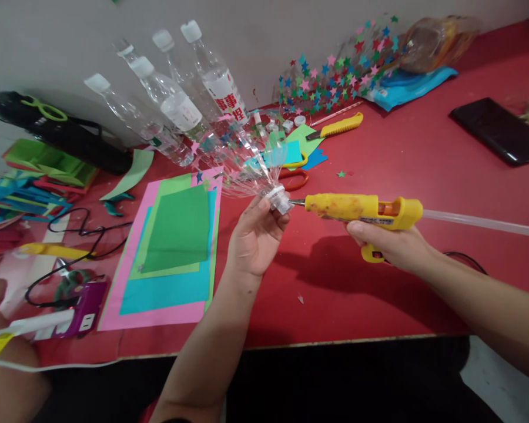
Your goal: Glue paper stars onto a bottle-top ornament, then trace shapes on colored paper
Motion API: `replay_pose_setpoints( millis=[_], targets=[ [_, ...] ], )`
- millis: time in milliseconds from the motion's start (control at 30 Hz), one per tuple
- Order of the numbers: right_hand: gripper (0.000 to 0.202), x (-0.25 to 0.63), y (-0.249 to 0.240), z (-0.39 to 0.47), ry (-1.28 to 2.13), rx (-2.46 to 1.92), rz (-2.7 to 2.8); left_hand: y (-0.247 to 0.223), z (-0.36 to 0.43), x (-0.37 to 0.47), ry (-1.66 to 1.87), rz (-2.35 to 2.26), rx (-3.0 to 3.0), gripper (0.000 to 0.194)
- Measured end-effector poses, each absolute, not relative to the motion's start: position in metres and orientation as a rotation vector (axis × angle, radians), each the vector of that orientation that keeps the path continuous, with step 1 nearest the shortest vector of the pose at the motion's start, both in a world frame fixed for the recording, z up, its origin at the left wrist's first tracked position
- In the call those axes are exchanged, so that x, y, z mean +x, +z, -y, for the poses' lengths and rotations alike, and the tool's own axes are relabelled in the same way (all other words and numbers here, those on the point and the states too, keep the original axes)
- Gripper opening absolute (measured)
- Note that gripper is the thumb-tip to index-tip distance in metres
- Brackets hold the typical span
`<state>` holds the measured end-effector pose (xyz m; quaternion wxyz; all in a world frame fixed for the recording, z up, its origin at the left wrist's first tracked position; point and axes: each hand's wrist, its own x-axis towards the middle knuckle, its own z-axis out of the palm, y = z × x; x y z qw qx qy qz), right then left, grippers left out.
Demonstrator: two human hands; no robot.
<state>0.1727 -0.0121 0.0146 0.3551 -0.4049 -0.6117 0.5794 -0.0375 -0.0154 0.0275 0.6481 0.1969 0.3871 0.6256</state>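
Note:
My left hand (258,235) pinches the capped neck of a cut plastic bottle (275,197). Thin clear strips fan out from that neck, up and to the left, with small coloured stars on them. My right hand (392,238) is wrapped around the handle of a yellow hot glue gun (348,207), its metal nozzle pointing left at the bottle neck. Nozzle and neck look to be touching or very close. A clear glue stick (480,222) sticks out from the back of the gun.
Several clear bottles (180,108) stand by the wall, left of a star-covered clear piece (330,82). Coloured paper sheets (176,235) lie left of my hand. A yellow cutter (339,125), red-handled scissors (295,178) and a phone (502,130) lie beyond. Another person's arm (4,352) is at far left.

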Motion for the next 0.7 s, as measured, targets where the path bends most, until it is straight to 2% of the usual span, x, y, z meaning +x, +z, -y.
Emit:
replay_pose_setpoints(
  millis=[267, 700],
  targets=[
    [0.033, 0.1747, 0.0168, 0.0142, 1.517, -1.146, 1.578, 0.0297, 0.0153, -0.0371, 1.4, -0.933, 0.454, 0.003],
    [0.038, 0.1771, 0.0127, 0.0166, 1.529, -1.224, 1.557, 0.0277, 0.0151, -0.0372, 1.406, -0.904, 0.438, 0.004]
  ],
)
